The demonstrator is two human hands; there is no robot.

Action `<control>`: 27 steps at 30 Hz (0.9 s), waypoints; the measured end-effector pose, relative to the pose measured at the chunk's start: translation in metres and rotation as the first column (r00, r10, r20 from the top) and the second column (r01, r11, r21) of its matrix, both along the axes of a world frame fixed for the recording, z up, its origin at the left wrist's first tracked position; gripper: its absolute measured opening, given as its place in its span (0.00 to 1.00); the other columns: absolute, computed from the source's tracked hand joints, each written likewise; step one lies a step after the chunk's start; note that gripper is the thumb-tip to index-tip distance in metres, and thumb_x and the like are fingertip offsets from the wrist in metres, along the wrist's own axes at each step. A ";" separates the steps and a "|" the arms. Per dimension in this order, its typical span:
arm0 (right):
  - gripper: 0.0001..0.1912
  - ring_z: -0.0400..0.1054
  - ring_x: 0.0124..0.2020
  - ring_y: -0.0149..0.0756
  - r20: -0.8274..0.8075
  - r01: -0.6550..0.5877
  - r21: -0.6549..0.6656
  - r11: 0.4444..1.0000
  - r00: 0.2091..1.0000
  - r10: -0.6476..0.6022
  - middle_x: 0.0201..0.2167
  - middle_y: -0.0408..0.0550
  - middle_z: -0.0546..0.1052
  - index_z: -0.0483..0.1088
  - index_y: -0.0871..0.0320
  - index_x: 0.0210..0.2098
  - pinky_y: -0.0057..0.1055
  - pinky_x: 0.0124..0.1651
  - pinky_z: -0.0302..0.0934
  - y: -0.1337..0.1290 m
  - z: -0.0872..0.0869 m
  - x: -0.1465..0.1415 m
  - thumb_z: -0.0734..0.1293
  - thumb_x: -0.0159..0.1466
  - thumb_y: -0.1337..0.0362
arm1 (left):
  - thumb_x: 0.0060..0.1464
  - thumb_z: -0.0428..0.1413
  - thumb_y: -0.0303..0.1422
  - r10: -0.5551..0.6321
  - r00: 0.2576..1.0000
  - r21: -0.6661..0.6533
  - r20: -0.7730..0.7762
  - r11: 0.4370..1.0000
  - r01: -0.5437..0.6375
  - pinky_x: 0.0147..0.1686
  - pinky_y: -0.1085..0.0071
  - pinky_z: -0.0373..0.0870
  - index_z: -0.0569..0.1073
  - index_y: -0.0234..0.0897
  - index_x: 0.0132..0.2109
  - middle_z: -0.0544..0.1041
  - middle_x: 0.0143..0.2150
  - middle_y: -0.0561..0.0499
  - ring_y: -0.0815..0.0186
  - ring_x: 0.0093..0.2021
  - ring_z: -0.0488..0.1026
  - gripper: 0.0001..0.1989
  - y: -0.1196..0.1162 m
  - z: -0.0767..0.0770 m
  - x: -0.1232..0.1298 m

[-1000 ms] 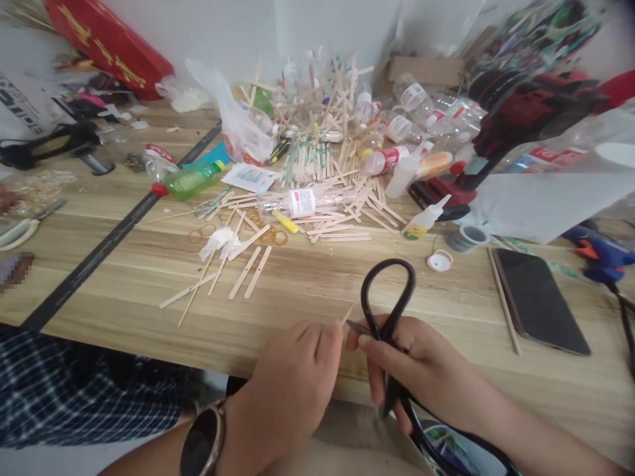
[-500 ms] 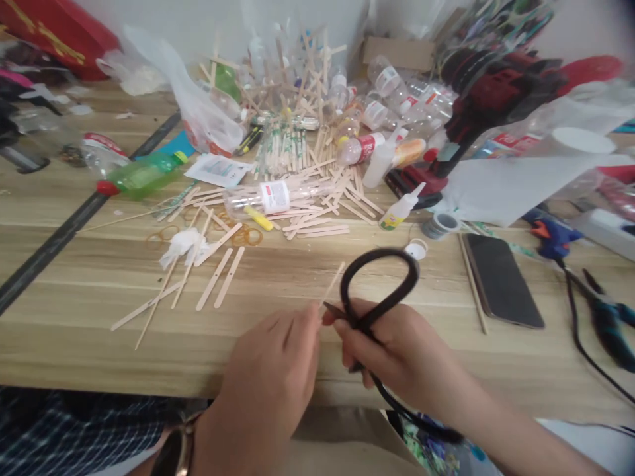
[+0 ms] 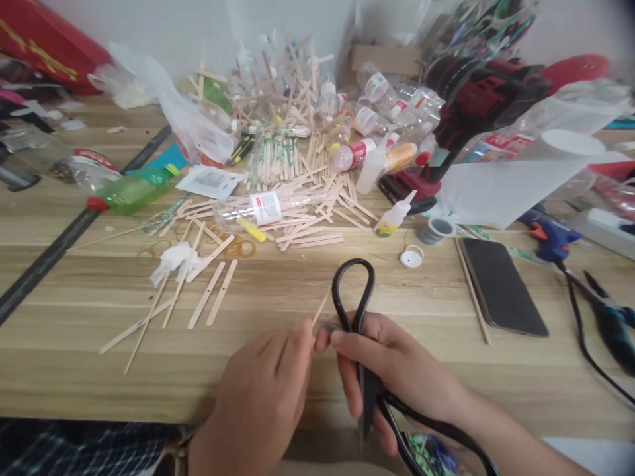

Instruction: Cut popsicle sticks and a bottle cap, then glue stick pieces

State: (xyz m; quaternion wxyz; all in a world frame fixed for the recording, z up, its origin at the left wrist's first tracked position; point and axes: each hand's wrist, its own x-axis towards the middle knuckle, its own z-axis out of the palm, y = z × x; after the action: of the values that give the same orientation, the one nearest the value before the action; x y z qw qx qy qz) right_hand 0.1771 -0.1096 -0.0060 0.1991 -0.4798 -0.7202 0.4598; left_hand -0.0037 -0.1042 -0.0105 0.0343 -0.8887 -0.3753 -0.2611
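Observation:
My left hand (image 3: pixel 268 380) is closed around a thin wooden stick (image 3: pixel 321 307), whose upper end sticks out past the fingers. In my right hand (image 3: pixel 391 360) is a pair of black-handled scissors (image 3: pixel 353 294), with the blades spread apart. One blade points left toward the stick, close to the left fingertips. The other points down below the palm. Whether the near blade touches the stick I cannot tell. To the left on the table lie flat craft sticks (image 3: pixel 222 292), thin skewers (image 3: pixel 157 304) and a crumpled white tissue (image 3: pixel 173 259).
Glue bottle (image 3: pixel 394 217), white cap (image 3: pixel 411 256) and small grey cup (image 3: pixel 436 230) stand beyond my hands. At right lie a phone (image 3: pixel 503 287), a glue gun (image 3: pixel 550 238) and pliers (image 3: pixel 612 324). A red cordless drill (image 3: pixel 461 112) and heaped plastic bottles (image 3: pixel 354 155) fill the back.
The scissors have turned in my right hand: their blades now show wide apart, one pointing down. Both hands sit slightly lower in view, the left still gripping the stick.

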 end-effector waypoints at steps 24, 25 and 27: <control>0.23 0.71 0.15 0.30 -0.016 0.030 -0.082 0.996 0.999 -0.032 0.21 0.47 0.78 0.73 0.61 0.35 0.22 0.14 0.60 -0.008 0.000 0.002 0.52 0.72 0.56 | 0.61 0.39 0.20 0.065 0.997 -0.103 -0.035 0.992 -0.068 0.24 0.68 0.76 0.69 0.33 0.44 0.78 0.27 0.48 0.62 0.26 0.77 0.15 -0.013 -0.001 0.000; 0.20 0.73 0.19 0.32 -0.002 0.063 0.023 0.998 0.998 -0.063 0.25 0.50 0.79 0.74 0.61 0.38 0.23 0.17 0.62 -0.008 -0.001 0.003 0.55 0.71 0.56 | 0.61 0.39 0.20 0.073 0.996 -0.094 -0.041 0.993 -0.077 0.24 0.68 0.76 0.69 0.32 0.44 0.79 0.28 0.48 0.62 0.26 0.77 0.16 -0.014 0.000 0.000; 0.18 0.74 0.24 0.35 0.007 0.085 0.087 0.993 0.996 -0.086 0.29 0.54 0.80 0.74 0.62 0.39 0.25 0.21 0.65 -0.009 -0.003 0.003 0.58 0.69 0.55 | 0.61 0.38 0.19 0.083 0.995 -0.091 -0.056 0.992 -0.088 0.25 0.69 0.76 0.69 0.32 0.45 0.79 0.28 0.47 0.63 0.26 0.77 0.16 -0.014 0.000 0.000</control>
State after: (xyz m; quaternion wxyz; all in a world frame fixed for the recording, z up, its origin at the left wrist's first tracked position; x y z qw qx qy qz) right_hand 0.1800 -0.1185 -0.0086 0.2354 -0.5038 -0.7192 0.4166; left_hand -0.0038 -0.1182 -0.0105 0.0138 -0.8789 -0.4240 -0.2181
